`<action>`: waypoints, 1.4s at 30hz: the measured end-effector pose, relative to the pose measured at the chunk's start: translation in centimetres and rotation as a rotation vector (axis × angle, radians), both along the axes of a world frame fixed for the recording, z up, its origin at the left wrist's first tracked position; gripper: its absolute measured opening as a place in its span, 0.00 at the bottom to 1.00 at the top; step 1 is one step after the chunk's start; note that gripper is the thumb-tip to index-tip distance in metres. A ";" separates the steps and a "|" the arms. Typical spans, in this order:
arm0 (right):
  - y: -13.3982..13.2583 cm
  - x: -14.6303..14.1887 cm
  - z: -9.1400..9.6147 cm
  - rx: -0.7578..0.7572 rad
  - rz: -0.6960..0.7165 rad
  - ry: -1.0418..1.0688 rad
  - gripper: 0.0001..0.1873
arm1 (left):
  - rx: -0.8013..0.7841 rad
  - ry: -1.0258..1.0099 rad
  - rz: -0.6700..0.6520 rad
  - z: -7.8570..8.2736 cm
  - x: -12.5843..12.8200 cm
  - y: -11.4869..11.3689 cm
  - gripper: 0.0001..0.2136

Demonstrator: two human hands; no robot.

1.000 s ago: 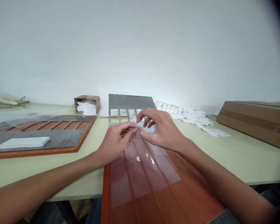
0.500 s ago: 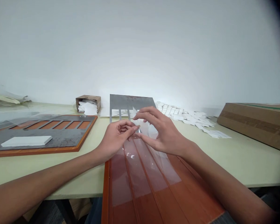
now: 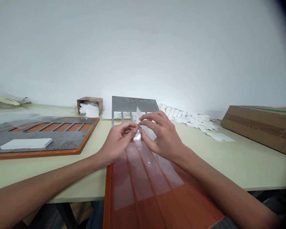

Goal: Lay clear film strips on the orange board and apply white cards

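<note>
A clear plastic film [image 3: 145, 178] drapes over an orange-red grooved board [image 3: 124, 219] in front of me. My left hand [image 3: 120, 136] is closed, pinching the film's raised edge between thumb and fingers. Just to its right, my right hand [image 3: 160, 133] pinches the same film, its thumb and fingertips close together and almost touching my left fingertips. Light glints off the film below the fingers. Behind the hands, a grey metal plate with slots [image 3: 134, 103] rises at the board's far end. A whitish pointed piece [image 3: 139, 112] shows above the fingertips; what it belongs to is unclear.
On the left lies another orange board [image 3: 89, 140] bearing a slotted metal plate [image 3: 69, 138] and a white card stack [image 3: 26, 143]. A small carton of paper pieces [image 3: 90, 106], scattered white slips [image 3: 200, 122] and a large cardboard box [image 3: 259, 127] stand along the back and right.
My right thumb and fingers have closed from a wide gap and moved slightly left, onto the film. My left hand has stayed nearly in place. The film's upper part has shifted.
</note>
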State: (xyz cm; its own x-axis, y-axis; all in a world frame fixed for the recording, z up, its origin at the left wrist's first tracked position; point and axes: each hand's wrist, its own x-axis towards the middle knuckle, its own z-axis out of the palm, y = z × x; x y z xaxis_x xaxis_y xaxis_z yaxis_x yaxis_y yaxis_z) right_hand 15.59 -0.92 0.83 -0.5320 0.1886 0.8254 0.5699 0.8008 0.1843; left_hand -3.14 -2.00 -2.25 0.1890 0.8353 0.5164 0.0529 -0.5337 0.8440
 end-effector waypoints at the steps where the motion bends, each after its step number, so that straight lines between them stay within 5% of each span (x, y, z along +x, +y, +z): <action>1: 0.0 0.0 0.0 0.007 -0.006 -0.001 0.07 | 0.015 0.026 0.011 0.0 0.0 -0.1 0.11; 14: 0.7 0.2 -0.1 0.072 0.121 0.016 0.07 | 0.352 0.355 0.177 -0.2 -0.3 -0.3 0.11; 23: -0.1 0.2 0.5 0.142 0.030 -0.117 0.12 | 0.578 0.424 0.261 -0.5 -0.2 -0.4 0.10; 28: 0.1 0.2 0.5 0.214 0.024 -0.121 0.13 | 0.525 0.409 0.241 -0.2 0.0 -0.5 0.10; 42: 0.8 0.1 -0.1 0.084 0.100 0.132 0.08 | 0.208 0.246 0.141 -0.1 -0.1 -0.5 0.10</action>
